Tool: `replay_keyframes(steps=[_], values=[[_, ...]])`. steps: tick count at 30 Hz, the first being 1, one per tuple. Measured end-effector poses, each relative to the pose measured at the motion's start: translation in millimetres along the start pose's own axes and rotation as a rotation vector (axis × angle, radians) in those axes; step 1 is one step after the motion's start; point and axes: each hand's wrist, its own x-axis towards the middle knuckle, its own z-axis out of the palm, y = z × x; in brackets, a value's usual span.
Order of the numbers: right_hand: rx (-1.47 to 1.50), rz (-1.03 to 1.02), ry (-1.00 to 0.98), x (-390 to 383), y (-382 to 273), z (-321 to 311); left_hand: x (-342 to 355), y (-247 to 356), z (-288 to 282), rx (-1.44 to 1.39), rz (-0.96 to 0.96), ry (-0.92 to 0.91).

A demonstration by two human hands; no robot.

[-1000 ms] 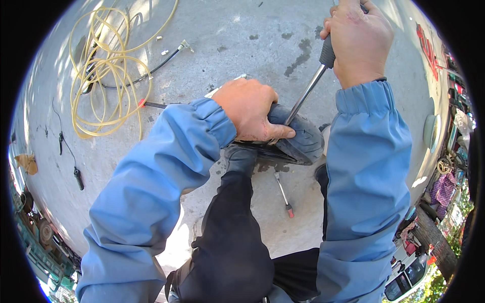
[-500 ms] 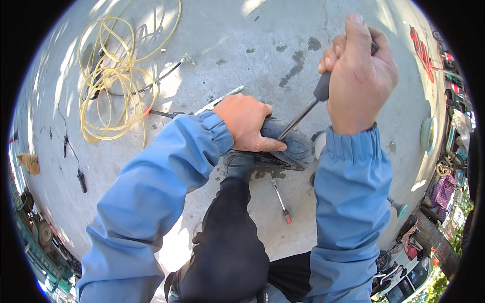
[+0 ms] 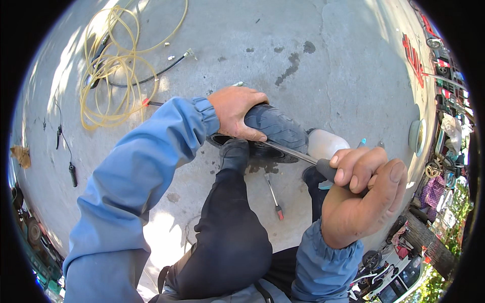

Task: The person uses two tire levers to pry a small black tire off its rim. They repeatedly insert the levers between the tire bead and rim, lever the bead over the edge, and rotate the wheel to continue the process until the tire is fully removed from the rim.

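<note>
A black tyre (image 3: 277, 125) with grooved tread stands on the concrete between my feet. My left hand (image 3: 236, 111) grips its upper left, fingers over the tread and thumb along the near edge. My right hand (image 3: 364, 187) is closed around the grey handle of a pry lever (image 3: 298, 154) with a long steel shaft. The shaft lies low and slanting along the tyre's near side, its far end by my left thumb. The lever's tip is hidden at the tyre's edge.
A white rounded container (image 3: 326, 143) stands at the tyre's right end. On the ground lie a red-tipped tool (image 3: 274, 197), a coiled yellow hose (image 3: 118, 70) and a corded black tool (image 3: 73, 174). My shoe (image 3: 235, 153) is against the tyre. Red metal stand (image 3: 413, 61) far right.
My right hand has swung down and toward me with the pry lever, from raised and steep to low and nearly flat. My left hand has shifted slightly left and still grips the tyre.
</note>
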Motion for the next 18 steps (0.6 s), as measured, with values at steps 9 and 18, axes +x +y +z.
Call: replay_keyframes(steps=[9, 18], values=[[0.122, 0.335, 0.664, -28.2, 2.6, -36.3, -16.3, -9.7, 13.4, 0.083, 0.169, 0.198], [0.182, 0.082, 0.322, -28.4, 4.0, -34.8, -13.9, -8.5, 19.7, 0.144, 0.059, 0.257]])
